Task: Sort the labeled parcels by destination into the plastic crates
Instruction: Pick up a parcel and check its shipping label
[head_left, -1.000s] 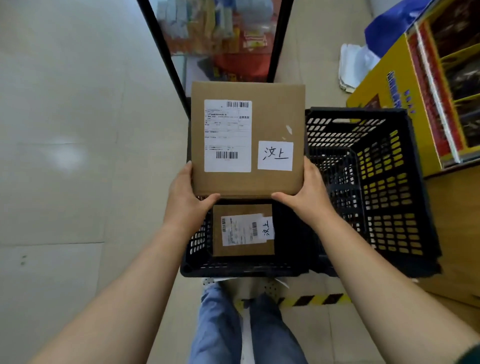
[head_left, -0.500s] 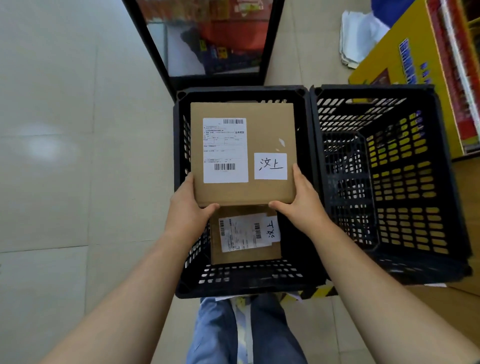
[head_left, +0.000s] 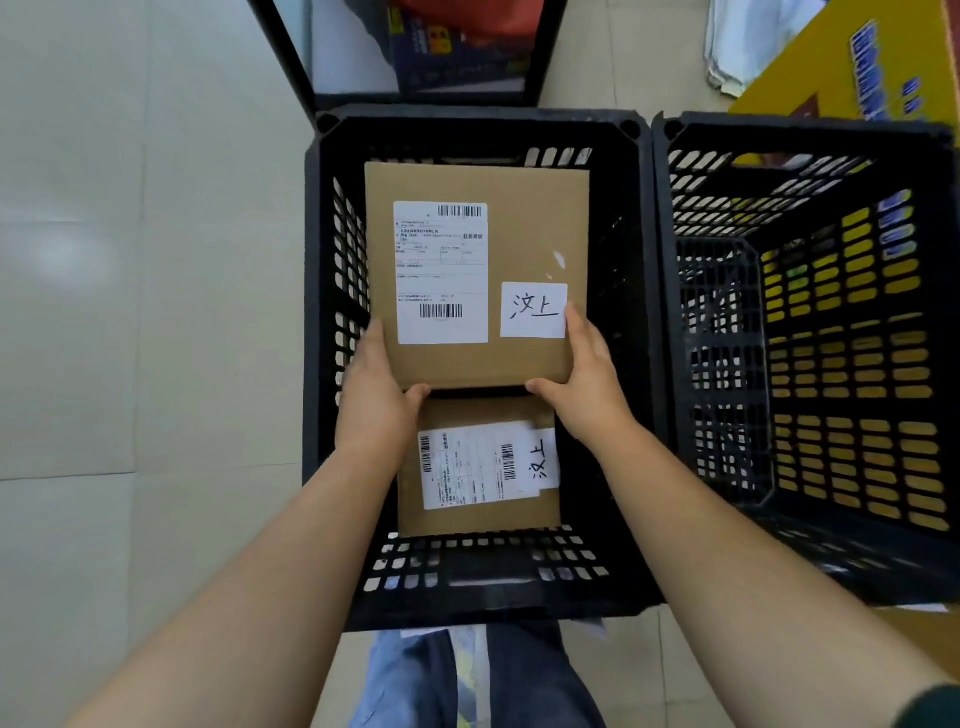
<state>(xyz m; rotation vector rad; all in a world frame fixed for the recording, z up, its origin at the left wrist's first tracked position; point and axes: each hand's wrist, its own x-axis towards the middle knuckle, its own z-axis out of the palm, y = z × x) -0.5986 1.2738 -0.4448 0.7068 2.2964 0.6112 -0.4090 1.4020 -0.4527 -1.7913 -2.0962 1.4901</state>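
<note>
Hands grip a flat brown cardboard parcel (head_left: 478, 275) inside the left plastic crate (head_left: 480, 130), at the centre of the frame. The left hand (head_left: 376, 400) clamps the parcel's near-left corner, thumb curled under the near edge; the right hand (head_left: 587, 379) clamps the near-right corner, fingers along the side. The parcel carries a printed shipping label (head_left: 441, 273) with barcodes and, at 3 o'clock of it, a white slip (head_left: 534, 310) with two handwritten characters. A smaller parcel (head_left: 480, 467) lies on the crate floor toward 6 o'clock, its far edge hidden by the held parcel and the thumbs; its own label and handwritten slip sit turned sideways. A second black crate (head_left: 810, 332) stands just beside at 3 o'clock, walls touching or nearly so, yellow showing through its slots. A black metal frame (head_left: 306, 62) rises at 12 o'clock; a yellow carton (head_left: 857, 67) is cut off at 1 o'clock. Fine print on both labels is too small to read. Blue trousers (head_left: 530, 675) show at 6 o'clock above pale floor tiles (head_left: 130, 312)
</note>
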